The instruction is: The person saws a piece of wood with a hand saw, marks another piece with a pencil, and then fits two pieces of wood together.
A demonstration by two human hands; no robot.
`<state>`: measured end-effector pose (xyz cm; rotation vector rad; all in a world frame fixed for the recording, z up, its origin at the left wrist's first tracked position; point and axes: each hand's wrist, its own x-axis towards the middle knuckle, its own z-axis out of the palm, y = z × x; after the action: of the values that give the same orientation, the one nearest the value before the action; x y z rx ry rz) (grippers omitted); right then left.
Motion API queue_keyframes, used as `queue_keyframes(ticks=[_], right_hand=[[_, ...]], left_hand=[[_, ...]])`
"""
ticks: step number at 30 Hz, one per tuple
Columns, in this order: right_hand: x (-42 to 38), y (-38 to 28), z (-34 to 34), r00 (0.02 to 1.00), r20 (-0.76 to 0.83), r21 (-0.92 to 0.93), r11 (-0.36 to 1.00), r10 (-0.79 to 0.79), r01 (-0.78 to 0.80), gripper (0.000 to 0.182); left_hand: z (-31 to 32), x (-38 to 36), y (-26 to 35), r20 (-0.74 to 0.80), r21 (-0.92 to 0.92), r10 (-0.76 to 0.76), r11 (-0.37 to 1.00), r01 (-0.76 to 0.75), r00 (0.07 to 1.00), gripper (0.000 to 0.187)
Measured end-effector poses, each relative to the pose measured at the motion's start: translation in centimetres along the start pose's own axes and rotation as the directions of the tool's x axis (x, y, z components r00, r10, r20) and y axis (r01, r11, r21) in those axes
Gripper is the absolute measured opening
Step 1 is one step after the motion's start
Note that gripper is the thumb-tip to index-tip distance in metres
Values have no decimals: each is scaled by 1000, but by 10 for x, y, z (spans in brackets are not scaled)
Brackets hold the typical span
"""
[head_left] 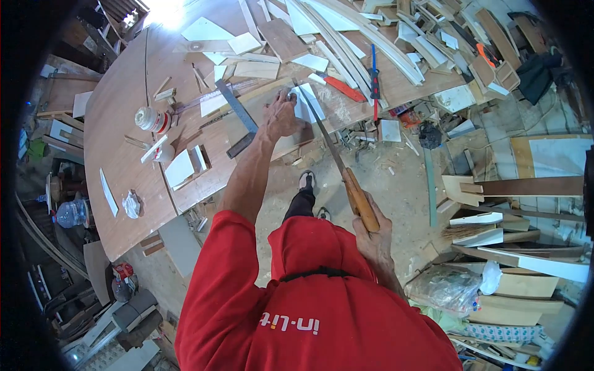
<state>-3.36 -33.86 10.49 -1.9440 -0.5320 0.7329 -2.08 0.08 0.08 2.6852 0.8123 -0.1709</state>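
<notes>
My right hand (pixel 376 238) is closed around the wooden handle of a handsaw (pixel 360 201). Its long narrow blade reaches away from me, up to the table's edge, and lies against a small white board (pixel 302 110). My left hand (pixel 280 116) is on that board's left side, fingers bent and pressed down on it; the fingertips are partly hidden. Left of that hand a try square (pixel 238 108) lies on the wooden table (pixel 133 185). A red-handled cutting tool (pixel 345 89) rests just beyond the saw's tip.
A jar with a red label (pixel 153 120) and a white container (pixel 163 153) stand on the left of the table. Long pale strips (pixel 337 37) and offcuts cover its far side. Scrap wood and a plastic bag (pixel 445 287) crowd the floor at right.
</notes>
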Motion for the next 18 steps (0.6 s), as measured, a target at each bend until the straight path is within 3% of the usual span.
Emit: queue_keyframes(ticks=[2,4,14,18], right_hand=[[-3,-1,-5,999,18,-11,999,39,-39,53],[-7,5,-8,989,-38,-65,988,-142,139,52],[-4,-4,-14,994,-5,-41,993,-107,107,52],[7,0,-7,997,0,-131,988,-81,80,52]], left_hand=[[2,4,-1,10,28,-20,999,19,1000,91],[3,3,1,4,20,-30,999,29,1000,90],[0,2,5,-13,32,-43,999,43,999,87],[5,-2,3,-35,-20,-1,1000,0,999,85]])
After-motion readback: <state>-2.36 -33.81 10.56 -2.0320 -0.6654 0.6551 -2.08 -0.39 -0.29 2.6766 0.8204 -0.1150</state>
